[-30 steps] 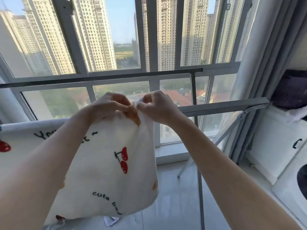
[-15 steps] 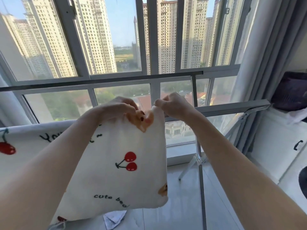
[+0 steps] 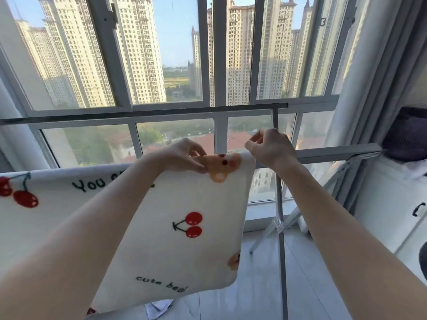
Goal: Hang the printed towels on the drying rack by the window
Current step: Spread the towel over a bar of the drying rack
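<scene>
Left hand (image 3: pixel 184 155) pinches the towel (image 3: pixel 184 227) top edge, right hand (image 3: pixel 270 148) its corner; the rack bar (image 3: pixel 335 152) lies just beyond both, parallel to the edge.

The white fleece towel printed with cherries and bears (image 3: pixel 184 227) hides the grey metal rack bar beneath it. The left forearm covers part of its black lettering. A second cherry-printed white towel (image 3: pixel 34 204) runs off the left edge. A crumpled pale cloth on the floor (image 3: pixel 157 307) is too hidden to identify.
</scene>
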Available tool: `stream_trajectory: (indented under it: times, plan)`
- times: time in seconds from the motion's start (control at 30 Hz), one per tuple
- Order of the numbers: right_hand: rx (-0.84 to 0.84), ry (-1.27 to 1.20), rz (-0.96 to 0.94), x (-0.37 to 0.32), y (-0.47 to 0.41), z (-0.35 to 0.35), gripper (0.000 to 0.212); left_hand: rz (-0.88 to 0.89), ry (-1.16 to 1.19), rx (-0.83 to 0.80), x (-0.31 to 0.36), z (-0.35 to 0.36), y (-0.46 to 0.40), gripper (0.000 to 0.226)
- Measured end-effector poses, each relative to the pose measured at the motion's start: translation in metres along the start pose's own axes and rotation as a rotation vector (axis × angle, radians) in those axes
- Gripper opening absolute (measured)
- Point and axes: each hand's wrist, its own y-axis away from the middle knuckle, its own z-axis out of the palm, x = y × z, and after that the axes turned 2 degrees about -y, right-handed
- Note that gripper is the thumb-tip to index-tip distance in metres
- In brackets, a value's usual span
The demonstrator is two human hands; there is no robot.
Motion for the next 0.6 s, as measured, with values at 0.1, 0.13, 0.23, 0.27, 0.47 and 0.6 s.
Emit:
stream_trajectory:
  times: [0.1, 0.13, 0.23, 0.27, 0.47, 0.6]
  plan:
    - [-0.02, 0.102, 0.002, -0.011, 0.004, 0.004, 0.028, 0.032, -0.021, 0.045, -0.002, 0.003, 0.001, 0.032]
    - [-0.013, 0.162, 0.021, -0.012, 0.006, 0.004, 0.032, 0.04, -0.019, 0.053, -0.003, 0.003, 0.001, 0.034]
    - [-0.095, 0.401, 0.05, -0.01, 0.013, 0.005, 0.042, 0.049, -0.005, 0.054, -0.006, 0.0, 0.003, 0.032]
    - [-0.148, 0.428, 0.06, -0.008, 0.015, 0.005, 0.046, 0.054, 0.001, 0.055, -0.006, -0.001, 0.003, 0.03]
    - [-0.358, -0.074, 0.039, 0.0, 0.024, 0.008, 0.04, 0.066, 0.042, 0.07, -0.001, -0.004, 0.002, 0.018]
    - [-0.45, -0.049, 0.048, 0.011, 0.031, 0.013, 0.034, 0.073, 0.074, 0.094, 0.001, -0.005, -0.001, 0.017]
